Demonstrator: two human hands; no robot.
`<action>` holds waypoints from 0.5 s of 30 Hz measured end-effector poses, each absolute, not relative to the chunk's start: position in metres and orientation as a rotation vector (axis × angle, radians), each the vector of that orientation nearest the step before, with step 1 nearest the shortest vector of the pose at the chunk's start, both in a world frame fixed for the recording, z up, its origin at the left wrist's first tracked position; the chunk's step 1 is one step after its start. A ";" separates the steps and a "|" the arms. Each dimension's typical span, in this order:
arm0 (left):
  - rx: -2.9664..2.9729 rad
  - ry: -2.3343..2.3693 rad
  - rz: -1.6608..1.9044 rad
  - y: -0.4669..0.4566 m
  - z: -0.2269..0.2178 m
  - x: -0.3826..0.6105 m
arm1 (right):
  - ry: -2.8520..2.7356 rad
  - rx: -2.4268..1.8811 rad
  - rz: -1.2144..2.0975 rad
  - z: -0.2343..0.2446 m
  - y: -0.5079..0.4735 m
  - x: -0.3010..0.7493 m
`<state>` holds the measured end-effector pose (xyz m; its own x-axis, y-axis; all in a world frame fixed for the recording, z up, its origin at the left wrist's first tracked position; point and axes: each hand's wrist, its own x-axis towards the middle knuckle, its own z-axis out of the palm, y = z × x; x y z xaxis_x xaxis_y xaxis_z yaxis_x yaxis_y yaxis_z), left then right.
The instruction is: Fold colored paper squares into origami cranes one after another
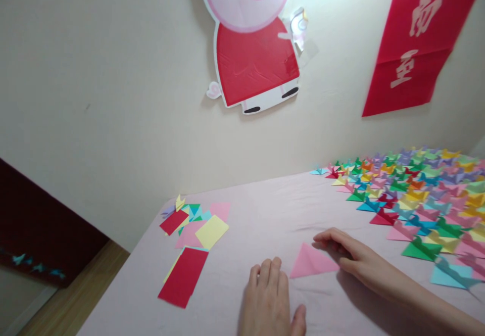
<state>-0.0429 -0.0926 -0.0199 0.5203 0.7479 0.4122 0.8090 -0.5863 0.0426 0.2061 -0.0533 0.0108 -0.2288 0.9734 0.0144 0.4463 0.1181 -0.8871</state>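
A pink paper triangle (311,262), folded with a crease down its middle, lies flat on the cloth-covered surface (261,214). To its left my left hand (268,293) rests palm down, fingers stretched forward and thumb apart, with nothing seen in it. My right hand (343,250) is at the triangle's right side, fingers loosely curved and apart from the thumb. Its thumb is close to the right corner; whether it touches the paper I cannot tell.
Rows of colourful folded paper birds (420,199) cover the right side. On the left lie red paper sheets (184,278), a yellow sheet (212,233) and a pile of small paper pieces (195,212). Behind stands a wall with a cartoon pig cutout (257,63) and a red banner (420,43).
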 end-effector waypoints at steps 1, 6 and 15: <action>-2.599 -1.367 -0.625 -0.093 -0.022 -0.043 | -1.792 -1.384 1.026 0.013 -0.054 0.205; -2.710 -1.348 -0.826 -0.092 -0.022 -0.038 | -1.983 -1.359 0.810 0.018 -0.061 0.197; -2.991 -1.149 -0.628 -0.083 -0.015 -0.038 | -2.199 -1.034 0.439 0.003 -0.057 0.197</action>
<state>-0.0382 -0.0828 -0.0154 0.6796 0.6658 0.3082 0.6186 -0.7458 0.2473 0.1967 -0.0566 0.0034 -0.4697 0.7752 0.4224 0.5538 0.6314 -0.5428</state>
